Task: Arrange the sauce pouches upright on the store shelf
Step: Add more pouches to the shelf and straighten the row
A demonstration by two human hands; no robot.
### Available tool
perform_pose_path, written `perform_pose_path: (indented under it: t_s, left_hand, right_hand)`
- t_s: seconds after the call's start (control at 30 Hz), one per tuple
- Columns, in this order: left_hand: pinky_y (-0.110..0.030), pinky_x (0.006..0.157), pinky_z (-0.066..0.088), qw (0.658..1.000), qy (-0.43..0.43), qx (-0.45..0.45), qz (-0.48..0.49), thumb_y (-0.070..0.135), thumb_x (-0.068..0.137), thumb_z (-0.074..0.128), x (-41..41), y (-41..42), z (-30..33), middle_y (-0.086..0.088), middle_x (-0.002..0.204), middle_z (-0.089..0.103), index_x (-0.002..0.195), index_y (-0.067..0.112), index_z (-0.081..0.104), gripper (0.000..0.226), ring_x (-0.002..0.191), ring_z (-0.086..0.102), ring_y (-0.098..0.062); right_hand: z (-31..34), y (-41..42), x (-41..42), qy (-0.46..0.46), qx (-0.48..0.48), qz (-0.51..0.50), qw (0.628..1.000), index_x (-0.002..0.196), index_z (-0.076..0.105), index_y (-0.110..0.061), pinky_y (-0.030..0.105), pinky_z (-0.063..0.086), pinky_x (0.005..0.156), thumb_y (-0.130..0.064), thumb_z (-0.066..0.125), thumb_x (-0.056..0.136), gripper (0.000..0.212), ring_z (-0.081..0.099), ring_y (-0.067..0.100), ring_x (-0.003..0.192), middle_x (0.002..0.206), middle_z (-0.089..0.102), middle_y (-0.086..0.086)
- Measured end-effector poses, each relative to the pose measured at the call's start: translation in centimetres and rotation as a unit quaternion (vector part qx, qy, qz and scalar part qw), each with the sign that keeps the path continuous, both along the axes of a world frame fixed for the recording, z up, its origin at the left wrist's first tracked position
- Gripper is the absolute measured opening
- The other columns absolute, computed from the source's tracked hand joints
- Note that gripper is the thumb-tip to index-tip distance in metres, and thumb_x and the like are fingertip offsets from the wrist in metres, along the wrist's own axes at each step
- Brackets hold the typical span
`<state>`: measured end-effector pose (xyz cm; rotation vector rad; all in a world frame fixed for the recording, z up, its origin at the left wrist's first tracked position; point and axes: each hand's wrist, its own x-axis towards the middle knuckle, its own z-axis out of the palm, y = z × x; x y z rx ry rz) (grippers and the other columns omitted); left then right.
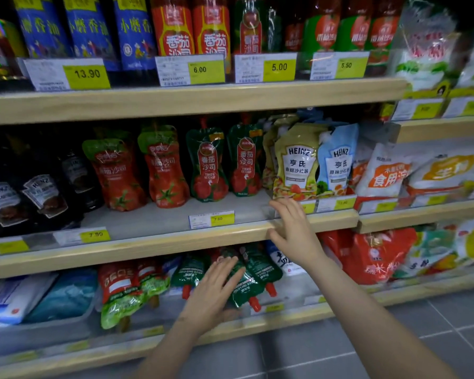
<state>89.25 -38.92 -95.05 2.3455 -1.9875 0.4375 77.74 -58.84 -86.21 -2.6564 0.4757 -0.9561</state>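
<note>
On the lowest visible shelf, the left hand [216,285] lies palm-down with fingers spread, open, resting on a dark green ketchup pouch [244,285] that lies on its side with its red cap pointing toward the shelf edge; nothing is gripped. More green pouches [188,274] lie flat just beside it, and two red-and-green pouches [123,294] lie toppled to the left, next to a grey bin [36,328] of blue and white packs. The right hand [294,231] is open too, fingers extended, hovering at the front lip of the middle shelf [159,243], just below a yellow Heinz salad dressing pouch [296,162] that stands upright beside a light blue Heinz pouch [338,160]. Further left on the middle shelf, two green tomato ketchup pouches [207,164] stand upright, then two red tomato pouches [164,168] leaning slightly, then dark Heinz pouches [43,191]. Yellow price tags [222,218] sit along the shelf fronts. The upper shelf carries blue-labelled bottles [86,31] and red ketchup bottles [171,26].
</note>
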Motion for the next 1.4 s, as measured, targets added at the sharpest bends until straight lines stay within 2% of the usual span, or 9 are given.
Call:
perform_pose_path:
  t_s: [0.23,0.37,0.47,0.6,0.8,0.97,1.1,1.2,1.4]
  left_hand:
    - [-0.051,0.092,0.048,0.998,0.032,0.024,0.042,0.028,0.029,0.092,0.4,-2.2,-1.8,-0.009,0.132,0.056,0.126,0.024,0.058,0.103,0.121,0.052,-0.035]
    - [-0.054,0.103,0.035,0.997,0.066,-0.029,0.042,-0.001,0.045,0.083,0.1,-2.2,-2.1,-0.01,0.141,0.046,0.134,0.024,0.049,0.098,0.131,0.037,-0.039]
    - [-0.051,0.092,0.047,0.997,0.015,-0.072,0.01,0.001,0.035,0.088,0.4,-1.8,-1.4,-0.008,0.126,0.061,0.121,0.021,0.063,0.092,0.118,0.055,-0.035]
    - [-0.044,0.088,0.052,0.973,0.044,-0.218,-0.062,0.005,0.057,0.086,0.7,-1.1,0.3,-0.003,0.111,0.069,0.108,0.015,0.07,0.054,0.106,0.064,-0.024]
    - [-0.03,0.063,0.054,0.928,0.212,-0.306,0.023,0.018,0.078,0.074,0.3,-0.2,5.3,-0.004,0.088,0.074,0.098,0.012,0.073,0.021,0.079,0.071,-0.019]
    - [-0.009,0.063,0.045,0.864,0.388,-0.311,0.081,0.026,0.088,0.063,1.1,-0.3,9.1,0.013,0.084,0.069,0.095,0.012,0.072,0.018,0.074,0.064,0.0]
    - [-0.017,0.062,0.049,0.864,0.408,-0.287,0.067,0.029,0.088,0.062,0.7,-0.9,11.0,0.021,0.074,0.064,0.094,0.014,0.073,0.019,0.07,0.061,0.006]
    - [-0.025,0.064,0.054,0.842,0.458,-0.281,0.057,0.029,0.089,0.06,0.1,-1.4,12.0,0.017,0.075,0.067,0.095,0.014,0.073,0.021,0.07,0.064,0.001]
    - [-0.028,0.06,0.05,0.785,0.53,-0.319,0.026,0.024,0.09,0.059,-0.7,-2.3,14.2,0.006,0.067,0.069,0.071,0.018,0.069,0.022,0.064,0.061,-0.004]
  right_hand:
    - [-1.2,-0.3,0.5,-0.033,0.006,0.004,0.999,0.131,0.043,-0.01,0.041,0.02,0.115,-0.018,0.053,0.077,0.055,0.024,0.024,0.135,0.136,0.042,0.008]
    - [-1.5,-0.5,0.8,-0.04,-0.002,-0.004,0.999,0.13,0.044,-0.009,0.042,0.021,0.114,-0.019,0.051,0.075,0.056,0.027,0.026,0.134,0.135,0.044,0.009]
    - [-1.6,-0.5,0.9,-0.044,-0.011,-0.006,0.999,0.128,0.045,-0.008,0.044,0.022,0.113,-0.021,0.049,0.075,0.056,0.029,0.027,0.133,0.134,0.045,0.01]
    - [-1.5,-0.5,0.8,-0.033,-0.003,-0.003,0.999,0.13,0.044,-0.008,0.044,0.021,0.114,-0.024,0.045,0.075,0.057,0.027,0.027,0.134,0.135,0.044,0.01]
    - [0.0,-0.5,0.0,0.036,0.055,0.019,0.998,0.136,0.037,-0.014,0.039,0.014,0.116,-0.015,0.057,0.079,0.06,0.015,0.021,0.14,0.145,0.034,0.006]
    - [2.4,0.8,-1.8,0.08,0.157,0.057,0.983,0.142,0.029,-0.023,0.029,0.009,0.113,-0.026,0.066,0.08,0.072,0.004,0.009,0.142,0.152,0.016,-0.008]
    - [1.2,6.0,-2.9,0.059,0.285,0.08,0.953,0.14,0.03,-0.031,0.023,0.025,0.107,-0.047,0.076,0.067,0.088,0.026,-0.002,0.13,0.139,0.031,-0.02]
    - [-0.3,9.1,-2.9,0.025,0.347,0.081,0.934,0.131,0.035,-0.039,0.028,0.043,0.099,-0.041,0.081,0.059,0.085,0.05,0.0,0.115,0.126,0.053,-0.018]
    - [-0.7,11.5,-2.0,-0.027,0.307,-0.065,0.949,0.13,0.031,-0.031,0.039,0.051,0.082,-0.041,0.079,0.053,0.092,0.059,0.019,0.102,0.114,0.06,-0.005]
